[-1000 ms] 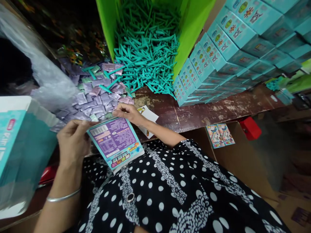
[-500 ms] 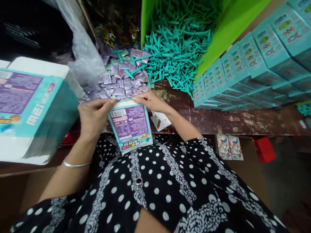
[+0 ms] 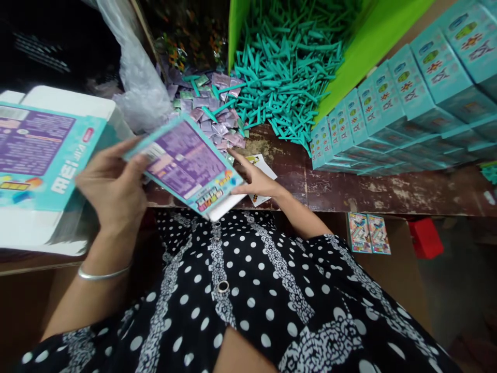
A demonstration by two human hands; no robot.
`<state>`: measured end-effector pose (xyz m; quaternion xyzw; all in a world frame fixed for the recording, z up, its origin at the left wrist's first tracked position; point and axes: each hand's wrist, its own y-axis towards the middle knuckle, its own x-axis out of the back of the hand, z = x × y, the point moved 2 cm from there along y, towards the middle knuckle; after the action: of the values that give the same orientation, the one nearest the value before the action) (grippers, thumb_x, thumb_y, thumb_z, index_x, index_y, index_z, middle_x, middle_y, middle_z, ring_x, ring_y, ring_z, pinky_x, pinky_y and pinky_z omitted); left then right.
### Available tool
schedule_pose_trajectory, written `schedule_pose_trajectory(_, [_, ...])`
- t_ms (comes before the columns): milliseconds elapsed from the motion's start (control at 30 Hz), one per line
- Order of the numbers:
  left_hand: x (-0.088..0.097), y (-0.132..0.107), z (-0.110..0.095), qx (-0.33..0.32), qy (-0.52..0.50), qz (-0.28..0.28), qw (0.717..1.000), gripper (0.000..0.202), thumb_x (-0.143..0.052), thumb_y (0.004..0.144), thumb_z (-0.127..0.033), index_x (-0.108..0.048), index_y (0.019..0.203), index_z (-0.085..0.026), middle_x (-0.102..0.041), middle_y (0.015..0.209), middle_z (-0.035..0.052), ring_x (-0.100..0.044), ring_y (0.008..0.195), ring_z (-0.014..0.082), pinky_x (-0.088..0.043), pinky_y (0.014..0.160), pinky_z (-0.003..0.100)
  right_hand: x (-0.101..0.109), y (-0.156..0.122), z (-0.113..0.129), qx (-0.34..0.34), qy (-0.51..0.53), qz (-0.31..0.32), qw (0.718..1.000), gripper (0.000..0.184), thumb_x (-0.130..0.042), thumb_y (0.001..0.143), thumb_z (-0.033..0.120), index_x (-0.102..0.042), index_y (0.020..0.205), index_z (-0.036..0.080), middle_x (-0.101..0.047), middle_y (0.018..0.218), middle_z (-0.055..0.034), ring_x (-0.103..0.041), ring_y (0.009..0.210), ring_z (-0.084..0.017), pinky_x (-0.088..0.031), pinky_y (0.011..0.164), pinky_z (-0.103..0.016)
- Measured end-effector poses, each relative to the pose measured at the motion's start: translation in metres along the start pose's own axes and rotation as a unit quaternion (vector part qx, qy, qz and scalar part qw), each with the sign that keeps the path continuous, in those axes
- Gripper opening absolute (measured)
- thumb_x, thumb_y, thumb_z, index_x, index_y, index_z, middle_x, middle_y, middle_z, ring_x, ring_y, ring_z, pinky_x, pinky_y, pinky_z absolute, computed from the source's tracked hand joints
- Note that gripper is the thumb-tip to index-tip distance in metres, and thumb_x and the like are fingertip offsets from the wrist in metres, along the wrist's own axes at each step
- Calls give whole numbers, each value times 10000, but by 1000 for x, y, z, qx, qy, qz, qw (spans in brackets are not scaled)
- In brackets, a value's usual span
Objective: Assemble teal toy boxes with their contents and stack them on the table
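Note:
My left hand (image 3: 112, 186) pinches the upper left corner of a flat, turquoise and purple printed carton (image 3: 186, 160), which is tilted in front of my body. A white flap sticks out at the carton's lower end. My right hand (image 3: 254, 178) is at the carton's lower right corner, thumb against the edge by the flap and forefinger stretched apart from it. Beneath that hand, a white printed card (image 3: 266, 168) lies on the worn brown table (image 3: 295, 178). Left of my left hand stands a stack of flattened cartons (image 3: 42, 166) of the same print.
Behind my hands lie small purple and green sachets (image 3: 221, 122) and a heap of turquoise plastic sticks (image 3: 287, 88) in a bright green box (image 3: 361, 57). Rows of turquoise boxes (image 3: 404, 103) line the right. Clear plastic film (image 3: 143, 77) hangs at back left.
The carton has turned from nearly upright to slanted, its top swinging left with my left hand. My right hand has left the top edge and come down to the lower right corner.

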<state>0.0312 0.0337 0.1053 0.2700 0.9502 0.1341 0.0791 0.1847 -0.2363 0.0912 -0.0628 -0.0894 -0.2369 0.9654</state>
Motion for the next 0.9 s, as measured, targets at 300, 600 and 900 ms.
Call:
schedule_pose_trajectory(300, [5,-12,-18,-77,157,192,966,1129,-1182,232,-558,-772,1240,-256,-609,1694,183,-345,1732,536,-183,1448,710,17,-20,-2,-41,134,-200,970,795,-848,862,741,-610,1459,272,-830,1241,-89,-793,1107,-272,-693,981,-445])
schedule_pose_trajectory(600, [29,-7,-3,184,317,433,824,632,-979,426,-728,-821,817,-257,-727,666,84,-597,546,268,-403,492,362,11,-35,-8,-33,-43,-104,993,446,-747,994,609,-730,1200,214,-833,1164,-80,-769,1058,-221,-598,988,-368])
schedule_pose_trajectory(900, [25,-11,23,194,300,416,836,604,-992,360,-656,-768,752,-255,-707,626,61,-597,539,254,-406,501,343,86,-31,-20,-253,-436,-158,849,793,-990,833,406,-628,1499,171,-790,1358,-175,-746,1240,-353,-558,1097,-467])
